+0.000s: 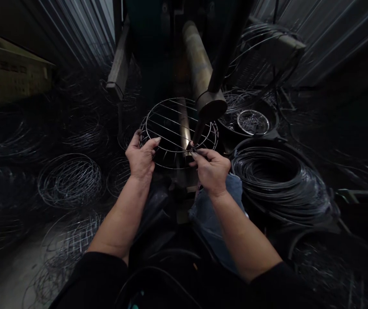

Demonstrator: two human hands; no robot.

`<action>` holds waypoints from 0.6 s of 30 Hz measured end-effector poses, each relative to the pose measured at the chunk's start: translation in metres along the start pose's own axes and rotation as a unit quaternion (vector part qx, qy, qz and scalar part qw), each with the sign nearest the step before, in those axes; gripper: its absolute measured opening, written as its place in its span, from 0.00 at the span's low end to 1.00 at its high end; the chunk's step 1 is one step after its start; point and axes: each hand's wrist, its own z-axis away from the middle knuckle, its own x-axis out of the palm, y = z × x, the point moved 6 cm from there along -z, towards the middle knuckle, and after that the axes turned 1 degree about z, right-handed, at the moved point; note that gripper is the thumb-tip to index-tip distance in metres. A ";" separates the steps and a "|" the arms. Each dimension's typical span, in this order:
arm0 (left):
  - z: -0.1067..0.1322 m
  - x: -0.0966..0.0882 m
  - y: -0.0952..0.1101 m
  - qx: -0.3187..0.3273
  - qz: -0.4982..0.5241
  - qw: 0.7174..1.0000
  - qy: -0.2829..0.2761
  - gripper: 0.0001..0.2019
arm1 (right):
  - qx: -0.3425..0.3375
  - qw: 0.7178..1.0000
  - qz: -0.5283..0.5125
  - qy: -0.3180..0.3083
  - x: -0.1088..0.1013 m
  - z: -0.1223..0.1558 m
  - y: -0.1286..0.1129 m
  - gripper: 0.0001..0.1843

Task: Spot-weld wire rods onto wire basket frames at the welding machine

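A round wire grid (171,124), a ring with parallel cross wires, is held level under the brass-coloured arm of a welding machine (199,73). My left hand (141,156) grips the ring's near-left rim, fingers curled over the wire. My right hand (211,167) pinches the near-right rim, right beside the dark electrode tip (199,128) that comes down onto the grid.
Finished wire grids (71,178) lie piled on the floor at left. A thick stack of black wire rings (277,180) sits at right, and a pan with a small grid (253,122) behind it. Corrugated metal walls stand at the back. A blue cloth (212,214) covers my lap.
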 end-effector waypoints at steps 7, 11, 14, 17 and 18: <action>-0.005 0.004 -0.003 -0.009 -0.005 1.000 -0.005 0.25 | 0.008 1.000 0.001 -0.001 0.003 -0.006 -0.001 0.09; -0.007 0.006 -0.004 -0.012 -0.001 1.000 -0.011 0.25 | 0.019 1.000 -0.009 -0.003 0.006 -0.009 -0.001 0.09; -0.008 0.006 -0.003 -0.009 -0.007 1.000 -0.007 0.25 | 0.025 1.000 -0.008 -0.001 0.006 -0.012 0.000 0.10; -0.008 0.004 -0.004 -0.013 -0.019 1.000 0.009 0.27 | 0.017 0.999 0.022 -0.025 0.002 -0.014 0.002 0.11; -0.008 0.004 -0.005 -0.018 -0.022 1.000 0.010 0.27 | 0.006 0.998 0.045 -0.039 0.000 -0.013 0.003 0.11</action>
